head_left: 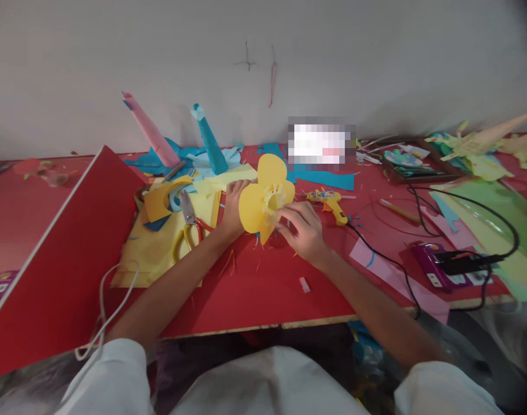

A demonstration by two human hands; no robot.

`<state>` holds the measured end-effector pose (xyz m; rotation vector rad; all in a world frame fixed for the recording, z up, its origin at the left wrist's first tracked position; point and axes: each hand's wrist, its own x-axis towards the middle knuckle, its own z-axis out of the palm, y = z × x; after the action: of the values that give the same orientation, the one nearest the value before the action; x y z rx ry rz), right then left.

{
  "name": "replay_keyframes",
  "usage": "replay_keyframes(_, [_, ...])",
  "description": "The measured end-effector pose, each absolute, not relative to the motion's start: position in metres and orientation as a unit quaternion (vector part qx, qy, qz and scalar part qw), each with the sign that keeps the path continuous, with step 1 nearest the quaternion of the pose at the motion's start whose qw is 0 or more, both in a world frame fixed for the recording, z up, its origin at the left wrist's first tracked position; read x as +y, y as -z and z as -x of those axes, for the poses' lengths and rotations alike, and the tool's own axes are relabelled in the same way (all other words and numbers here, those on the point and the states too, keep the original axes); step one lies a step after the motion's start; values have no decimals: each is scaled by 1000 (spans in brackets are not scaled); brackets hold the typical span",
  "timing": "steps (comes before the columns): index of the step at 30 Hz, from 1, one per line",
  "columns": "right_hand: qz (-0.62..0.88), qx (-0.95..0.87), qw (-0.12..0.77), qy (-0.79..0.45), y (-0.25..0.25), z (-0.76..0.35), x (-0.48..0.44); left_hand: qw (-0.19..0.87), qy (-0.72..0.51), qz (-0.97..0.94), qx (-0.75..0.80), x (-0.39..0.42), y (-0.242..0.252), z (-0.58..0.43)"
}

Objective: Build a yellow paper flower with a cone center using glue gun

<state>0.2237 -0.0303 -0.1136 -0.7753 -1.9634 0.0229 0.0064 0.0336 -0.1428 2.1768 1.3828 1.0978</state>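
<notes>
The person wears a plain white cloth top (272,386), seen as a broad pale fold at the near edge, far behind the fingers. Its short left sleeve (112,374) ends in a loose, rounded cuff well back from the fingers of the left hand (234,204), leaving forearm and wrist bare between. The short right sleeve (440,389) is the same white cloth, its hem likewise far back from the fingers of the right hand (302,230). A thin white cord (101,300) loops just beside the left sleeve; whether it is fastened to the person cannot be told.
</notes>
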Motion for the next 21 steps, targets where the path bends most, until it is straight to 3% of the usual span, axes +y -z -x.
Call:
replay_keyframes(5, [321,-805,499,-14,113,-214,-37,48,-323,-806,493,27,133,-12])
replay_keyframes(21, [324,-802,500,-41,111,-209,-39,38,-324,-815,478,24,128,-14])
